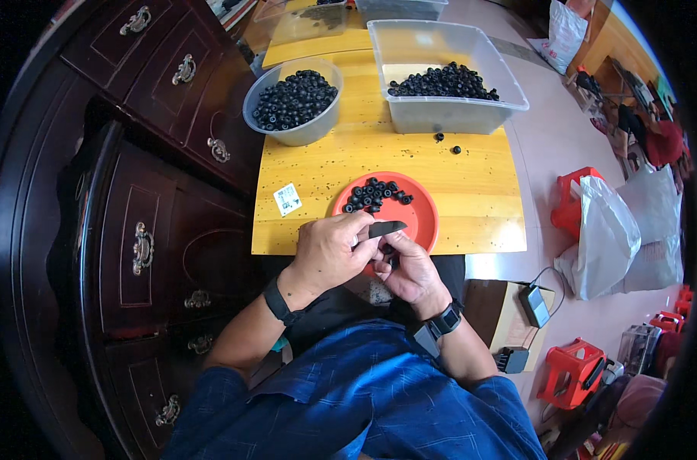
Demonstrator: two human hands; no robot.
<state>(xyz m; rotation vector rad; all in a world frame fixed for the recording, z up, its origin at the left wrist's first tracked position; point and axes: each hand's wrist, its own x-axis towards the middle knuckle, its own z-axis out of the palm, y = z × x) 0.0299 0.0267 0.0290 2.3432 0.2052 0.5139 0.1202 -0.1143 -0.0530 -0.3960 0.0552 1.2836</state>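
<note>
At the table's front edge my left hand (327, 249) is closed around a small knife (387, 228). Its short dark blade points to the right, over the near part of a red plate (429, 201). Close against it, my right hand (412, 274) has its fingers curled around a small black ring-shaped part (393, 259), partly hidden by the fingers. On the plate, beyond both hands, lies a loose heap of similar black parts (371, 193).
A round clear tub (306, 135) and a rectangular clear bin (455, 115) hold many black parts. Two loose parts (448, 144) and dark crumbs dot the yellow table (318, 165). A white label (288, 199) lies left. Dark drawers (164, 100) flank the left; red stools (570, 372) stand right.
</note>
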